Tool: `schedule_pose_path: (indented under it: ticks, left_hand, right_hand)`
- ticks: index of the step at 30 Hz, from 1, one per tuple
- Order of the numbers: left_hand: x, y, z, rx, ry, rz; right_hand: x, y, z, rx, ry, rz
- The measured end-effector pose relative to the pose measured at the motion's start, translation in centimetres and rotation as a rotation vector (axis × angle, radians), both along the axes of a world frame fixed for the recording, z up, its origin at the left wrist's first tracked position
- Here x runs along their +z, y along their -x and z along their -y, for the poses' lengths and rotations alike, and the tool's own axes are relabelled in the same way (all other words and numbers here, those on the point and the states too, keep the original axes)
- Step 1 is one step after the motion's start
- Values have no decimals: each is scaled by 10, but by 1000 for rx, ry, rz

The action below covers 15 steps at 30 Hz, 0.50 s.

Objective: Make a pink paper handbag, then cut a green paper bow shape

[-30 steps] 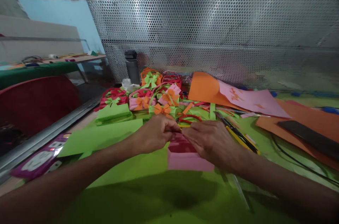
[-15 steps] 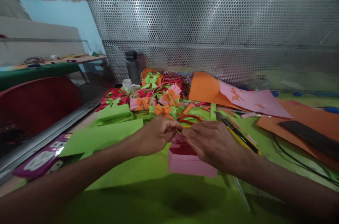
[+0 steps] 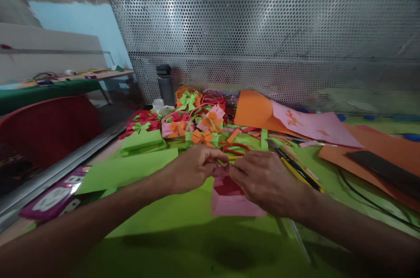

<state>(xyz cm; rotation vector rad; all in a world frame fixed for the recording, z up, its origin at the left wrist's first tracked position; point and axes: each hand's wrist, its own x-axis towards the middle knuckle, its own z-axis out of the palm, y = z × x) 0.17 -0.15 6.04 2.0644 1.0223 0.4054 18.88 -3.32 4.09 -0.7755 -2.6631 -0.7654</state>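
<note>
2 hands, left [image 3: 193, 168] and right [image 3: 262, 179], pinch the pink paper box [image 3: 231, 203], red inside

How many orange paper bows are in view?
3, all in the craft pile: left bow, back bow, front bow. More may be hidden in the pile.

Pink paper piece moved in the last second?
No. The pink paper sits in the same place relative to the gray bottle, apart from slight camera drift.

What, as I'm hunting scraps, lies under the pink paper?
Green paper shows under the pink paper; left hand and right hand cover its far end, hiding what's beneath.
</note>
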Motion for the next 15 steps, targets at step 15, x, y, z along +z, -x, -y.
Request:
schedule_pose_path:
  ticks: [15]
  left_hand:
    - [5, 0, 4, -69, -16, -31]
  right_hand:
    - [0, 0, 2, -73, 53, -48]
